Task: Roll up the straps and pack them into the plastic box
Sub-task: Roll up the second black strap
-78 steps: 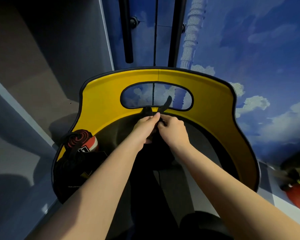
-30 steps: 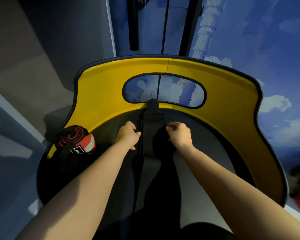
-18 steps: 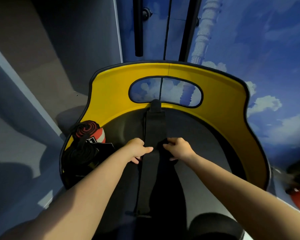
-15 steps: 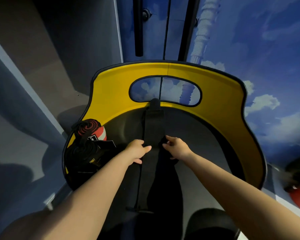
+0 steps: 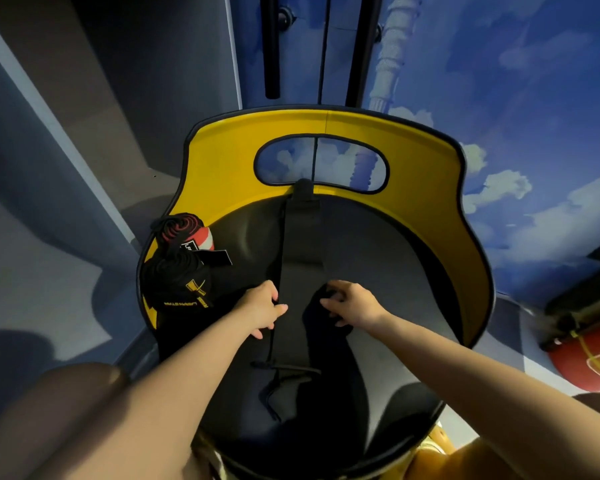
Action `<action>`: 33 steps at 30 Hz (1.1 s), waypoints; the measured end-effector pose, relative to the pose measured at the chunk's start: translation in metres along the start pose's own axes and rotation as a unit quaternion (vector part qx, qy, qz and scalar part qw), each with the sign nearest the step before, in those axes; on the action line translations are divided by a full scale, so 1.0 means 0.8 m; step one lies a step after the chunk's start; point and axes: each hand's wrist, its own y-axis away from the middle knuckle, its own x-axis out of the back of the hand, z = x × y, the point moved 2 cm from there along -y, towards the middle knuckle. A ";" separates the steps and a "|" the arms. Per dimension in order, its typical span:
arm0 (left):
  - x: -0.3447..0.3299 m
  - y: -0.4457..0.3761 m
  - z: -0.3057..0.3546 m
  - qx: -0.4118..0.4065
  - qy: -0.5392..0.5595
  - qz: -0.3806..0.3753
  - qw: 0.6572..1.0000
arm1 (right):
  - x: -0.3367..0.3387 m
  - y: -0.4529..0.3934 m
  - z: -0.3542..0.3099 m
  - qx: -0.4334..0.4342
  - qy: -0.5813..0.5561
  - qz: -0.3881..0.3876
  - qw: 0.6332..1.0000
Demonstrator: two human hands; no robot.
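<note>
Head view, left hand [image 5: 262, 308] and right hand [image 5: 352, 303] pinching flat strap [image 5: 300, 271] edges

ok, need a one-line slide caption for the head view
Both hands, left and right, flatten a long black strap on a yellow-backed chair; rolled straps sit at left.

Since the earlier frames, both hands have slid from the far end of the black strap [image 5: 300, 271] near the yellow backrest down its length, the left hand [image 5: 258, 308] and right hand [image 5: 352, 303] now flanking its middle.
</note>
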 end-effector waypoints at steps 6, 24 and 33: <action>-0.012 0.039 -0.017 0.010 -0.017 -0.057 0.998 | -0.008 0.047 0.025 -0.009 -0.003 -0.039 0.999; -0.040 0.098 -0.035 -0.088 -0.024 -0.094 0.991 | -0.028 0.103 0.039 0.127 0.160 -0.034 0.978; -0.058 0.109 -0.033 -0.222 -0.281 0.017 0.933 | -0.041 0.108 0.049 0.169 0.176 0.006 0.970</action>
